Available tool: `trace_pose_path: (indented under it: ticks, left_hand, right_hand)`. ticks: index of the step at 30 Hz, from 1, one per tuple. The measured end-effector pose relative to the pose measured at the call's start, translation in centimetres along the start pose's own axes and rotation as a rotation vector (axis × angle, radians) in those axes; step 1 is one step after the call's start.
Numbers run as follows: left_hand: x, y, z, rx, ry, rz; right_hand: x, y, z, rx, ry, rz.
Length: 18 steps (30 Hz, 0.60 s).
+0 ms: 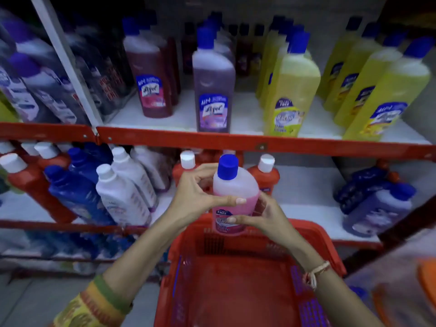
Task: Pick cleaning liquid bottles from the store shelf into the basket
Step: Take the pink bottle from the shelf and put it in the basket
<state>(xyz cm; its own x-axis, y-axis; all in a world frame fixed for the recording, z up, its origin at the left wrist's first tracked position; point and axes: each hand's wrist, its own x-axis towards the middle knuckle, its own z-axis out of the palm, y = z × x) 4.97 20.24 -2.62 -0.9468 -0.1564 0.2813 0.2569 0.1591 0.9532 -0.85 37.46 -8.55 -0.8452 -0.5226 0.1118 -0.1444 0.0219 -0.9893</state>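
A pink cleaning liquid bottle [232, 192] with a blue cap stands upright in the air, just above the far rim of the red basket [188, 267]. My left hand [195, 197] grips its left side, thumb across the front. My right hand [262, 215] holds its right side and lower label. The basket's inside looks bare. On the upper shelf stand a dark red bottle [151, 76], a purple bottle [213, 86] and yellow bottles [292, 90], all with blue caps.
The red shelf rail [259, 142] runs across the middle. The lower shelf holds red bottles [30, 182], blue bottles [70, 187], white bottles [122, 192] at the left and dark blue bottles [375, 204] at the right. An orange object [427, 282] sits at the right edge.
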Motion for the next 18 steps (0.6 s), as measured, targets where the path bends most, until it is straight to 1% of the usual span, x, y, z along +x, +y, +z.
trace_pose_path:
  ticks: [8, 12, 18]
  left_hand:
    - [-4.2, -12.1, 2.3, 0.120, -0.063, -0.224]
    - [-5.8, -16.8, 3.2, 0.127, -0.052, -0.356]
    - [-7.8, -21.7, 3.9, 0.172, -0.009, -0.544]
  right_hand:
    - [-2.8, 11.6, -0.1, -0.205, 0.024, 0.227]
    - [-3.1, 15.3, 0.5, -0.363, 0.021, 0.324]
    - [-3.8, 19.2, 2.0, -0.464, -0.021, 0.464]
